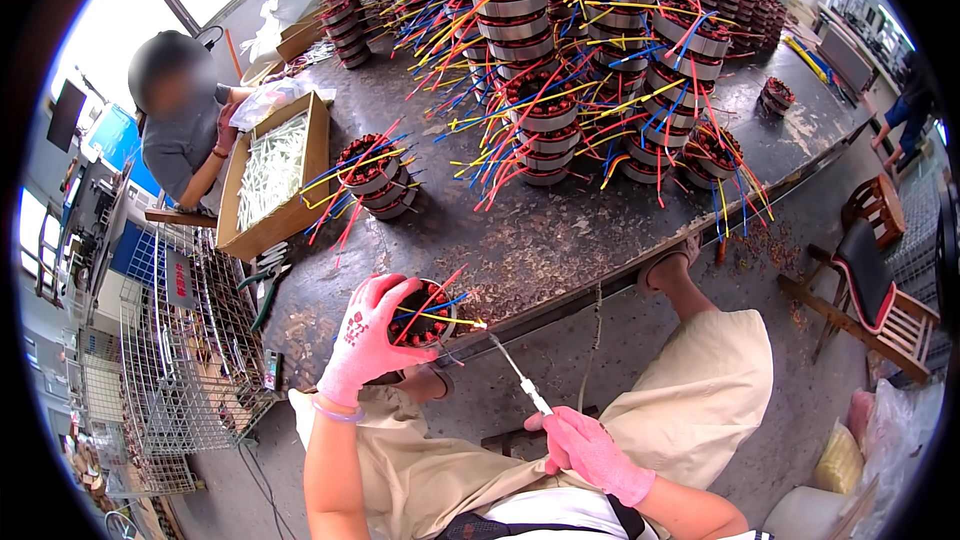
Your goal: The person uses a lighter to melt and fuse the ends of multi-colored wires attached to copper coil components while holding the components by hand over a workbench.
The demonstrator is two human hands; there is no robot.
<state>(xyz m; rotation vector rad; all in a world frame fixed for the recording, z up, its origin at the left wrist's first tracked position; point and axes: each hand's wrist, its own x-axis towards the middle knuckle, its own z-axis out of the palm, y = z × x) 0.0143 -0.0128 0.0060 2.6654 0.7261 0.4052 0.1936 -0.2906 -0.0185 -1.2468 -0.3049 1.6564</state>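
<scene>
My left hand (pixel 368 332), in a pink glove, is wrapped round a motor stator (pixel 428 315) at the near edge of the table. Red, blue and yellow wires stick out of the stator to the right. A small bright glow shows at the end of the yellow wire (pixel 452 319). My right hand (pixel 592 452), gloved in pink too, grips a slim pen-shaped tool (pixel 533 395) with a white handle and a thin metal tip. That tip points up and left, close to the glow; whether it touches the wire I cannot tell.
Tall stacks of wired stators (pixel 545 125) fill the dark table (pixel 440 230). A shorter stack (pixel 375 178) stands left of them. A cardboard box (pixel 318 145) of white sleeves lies before a co-worker (pixel 180 130). Pliers (pixel 265 290) rest at the left edge, above wire baskets (pixel 190 360). A chair (pixel 868 285) is at right.
</scene>
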